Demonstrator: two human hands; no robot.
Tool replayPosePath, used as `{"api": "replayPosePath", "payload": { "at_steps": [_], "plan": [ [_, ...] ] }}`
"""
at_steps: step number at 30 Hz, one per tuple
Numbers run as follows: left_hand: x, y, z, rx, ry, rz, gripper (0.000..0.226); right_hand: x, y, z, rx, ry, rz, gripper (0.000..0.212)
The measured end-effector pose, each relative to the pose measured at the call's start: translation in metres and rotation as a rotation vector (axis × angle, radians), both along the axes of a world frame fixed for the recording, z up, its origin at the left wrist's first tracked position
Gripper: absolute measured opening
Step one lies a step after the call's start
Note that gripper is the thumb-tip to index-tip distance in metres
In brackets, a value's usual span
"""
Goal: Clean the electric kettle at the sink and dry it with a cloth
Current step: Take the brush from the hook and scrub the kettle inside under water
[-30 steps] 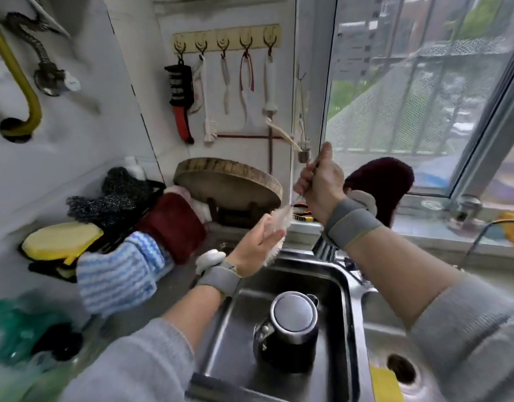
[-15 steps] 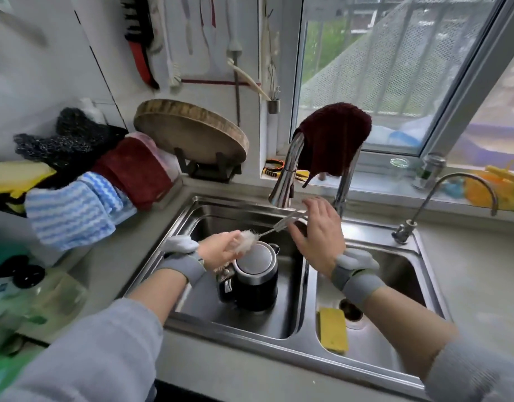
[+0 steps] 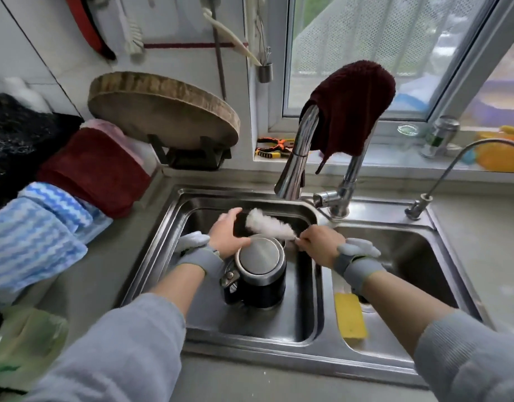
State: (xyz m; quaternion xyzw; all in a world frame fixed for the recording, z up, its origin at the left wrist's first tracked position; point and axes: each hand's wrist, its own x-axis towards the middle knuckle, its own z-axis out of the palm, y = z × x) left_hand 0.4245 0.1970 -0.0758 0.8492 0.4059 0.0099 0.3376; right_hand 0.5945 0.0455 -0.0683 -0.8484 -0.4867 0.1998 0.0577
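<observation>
A black electric kettle [image 3: 257, 278] with a closed steel lid stands upright in the left basin of the steel sink [image 3: 174, 216]. My right hand [image 3: 318, 245] grips the thin handle of a white bristle brush [image 3: 267, 226], whose head lies just above and behind the lid. My left hand [image 3: 228, 236] rests against the kettle's far left side, thumb at the lid's rim, fingers fairly straight. A dark red cloth [image 3: 353, 105] hangs over the tall faucet [image 3: 296, 161].
A yellow sponge [image 3: 350, 319] lies in the right basin near the drain. Blue-striped cloth [image 3: 38, 236] and red cloth [image 3: 96, 172] hang on a rack at left. A round wooden board [image 3: 163, 108] leans behind the sink. A small second tap [image 3: 453, 166] stands at right.
Both hands came down from the wall hooks to the sink with the brush. My left hand let go of the bristles and moved to the kettle. The brush head now lies over the lid.
</observation>
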Motion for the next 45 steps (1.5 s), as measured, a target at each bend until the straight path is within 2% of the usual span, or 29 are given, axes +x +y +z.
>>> {"api": "replayPosePath", "payload": {
  "at_steps": [2, 5, 8, 11, 15, 19, 22, 26, 30, 33, 39, 44, 45],
  "plan": [
    [-0.011, 0.009, -0.026, -0.069, 0.124, 0.125, 0.075, 0.014, 0.010, -0.005, 0.041, -0.031, -0.115, 0.032],
    [-0.032, 0.008, -0.060, -0.205, 0.360, 0.064, 0.068, 0.035, 0.020, -0.008, 0.152, -0.083, -0.244, 0.024],
    [-0.041, 0.004, -0.089, -0.253, 0.428, -0.014, 0.033, 0.048, 0.035, -0.017, 0.220, -0.096, -0.338, 0.027],
    [-0.036, -0.001, -0.108, -0.297, 0.346, 0.028, 0.028, 0.054, 0.047, -0.030, 0.234, -0.108, -0.361, 0.033],
    [-0.030, -0.011, -0.111, -0.330, 0.288, 0.133, 0.032, 0.060, 0.057, -0.038, 0.218, -0.124, -0.303, 0.030],
    [-0.011, -0.006, -0.093, -0.413, 0.094, 0.284, 0.032, 0.064, 0.056, -0.032, 0.306, -0.113, -0.323, 0.024],
    [0.003, 0.002, -0.073, -0.403, -0.014, 0.417, 0.043, 0.067, 0.055, -0.025, 0.328, -0.092, -0.327, 0.029],
    [0.005, 0.012, -0.054, -0.395, -0.086, 0.522, 0.050, 0.070, 0.058, -0.024, 0.292, -0.052, -0.278, 0.021],
    [0.005, 0.017, -0.037, -0.343, -0.131, 0.566, 0.049, 0.069, 0.067, -0.029, 0.212, 0.052, -0.188, 0.028],
    [0.007, 0.021, -0.029, -0.343, -0.193, 0.599, 0.044, 0.077, 0.069, -0.022, 0.139, 0.101, -0.179, 0.023],
    [0.002, 0.025, -0.029, -0.393, -0.204, 0.621, 0.043, 0.063, 0.059, -0.018, 0.324, 0.115, -0.217, 0.023],
    [-0.001, 0.023, -0.029, -0.393, -0.192, 0.581, 0.040, 0.051, 0.057, -0.009, 0.362, 0.218, -0.292, 0.015],
    [-0.001, 0.023, -0.029, -0.389, -0.192, 0.575, 0.039, 0.049, 0.058, -0.008, 0.378, 0.286, -0.327, 0.012]
  ]
}}
